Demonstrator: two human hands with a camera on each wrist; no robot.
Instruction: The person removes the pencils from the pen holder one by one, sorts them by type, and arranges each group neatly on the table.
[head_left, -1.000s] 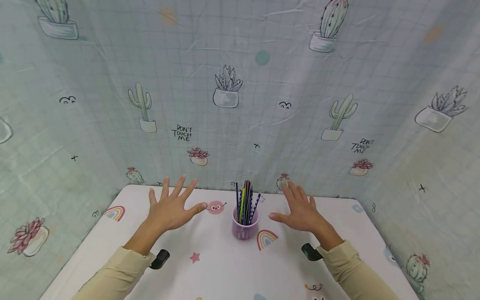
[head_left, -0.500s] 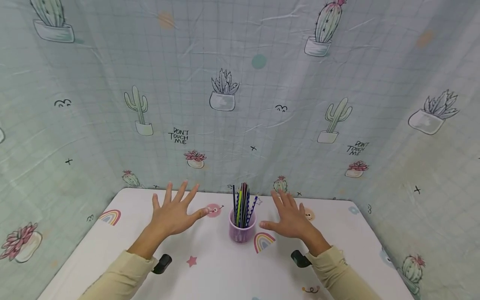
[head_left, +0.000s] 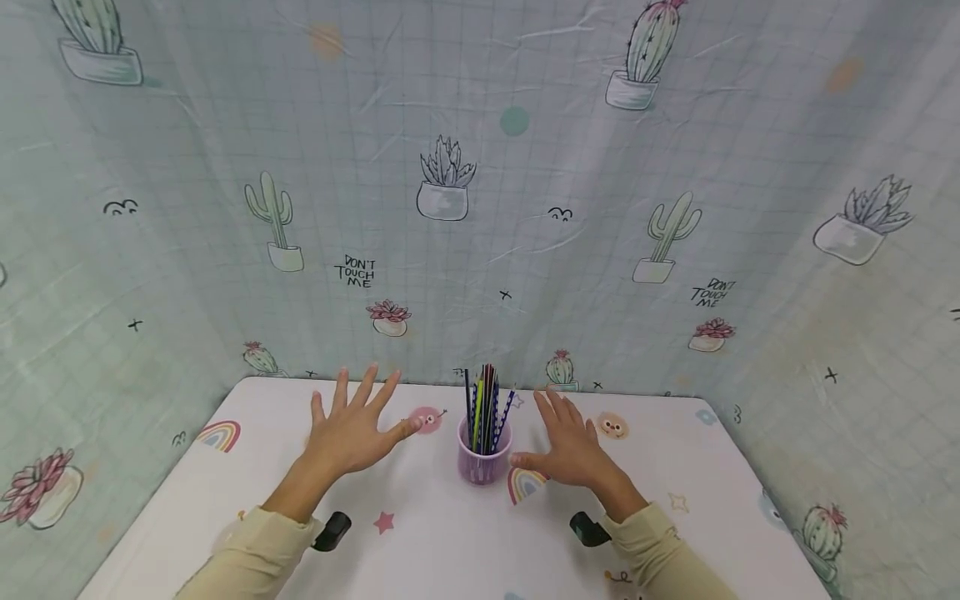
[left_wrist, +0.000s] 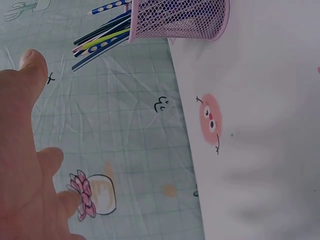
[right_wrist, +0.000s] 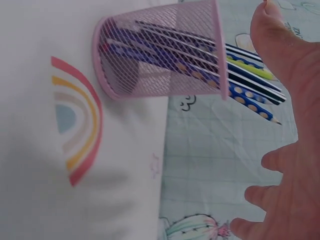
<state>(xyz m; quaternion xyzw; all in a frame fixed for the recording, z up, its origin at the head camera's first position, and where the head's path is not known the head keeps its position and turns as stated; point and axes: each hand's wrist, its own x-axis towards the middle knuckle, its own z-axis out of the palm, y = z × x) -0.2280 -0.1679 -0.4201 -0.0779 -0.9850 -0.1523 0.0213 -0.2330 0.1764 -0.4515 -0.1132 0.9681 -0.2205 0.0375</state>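
A pink-purple mesh pencil cup (head_left: 483, 467) stands upright on the white table, holding several pencils (head_left: 487, 408) in blue, dark and yellow-green. To its left my left hand (head_left: 351, 433) is spread over the table, fingers straight and apart, holding nothing. On the other side my right hand (head_left: 567, 443) is spread too, its thumb close to the cup's right side. The right wrist view shows the mesh cup (right_wrist: 160, 55) with the right thumb (right_wrist: 275, 35) apart from the pencils. In the left wrist view the left thumb (left_wrist: 35, 70) is apart from the pencil tips (left_wrist: 82, 55).
The white table (head_left: 450, 550) has printed rainbows, stars and faces. A cactus-print cloth (head_left: 480, 250) hangs behind it and along both sides. A small dark camera (head_left: 332, 532) sits at the left wrist, and another dark camera (head_left: 588, 529) at the right wrist.
My right hand has moved left, nearer the pencil cup. The left hand has shifted slightly to the right. The head view has tilted a little; the cup stands where it was.
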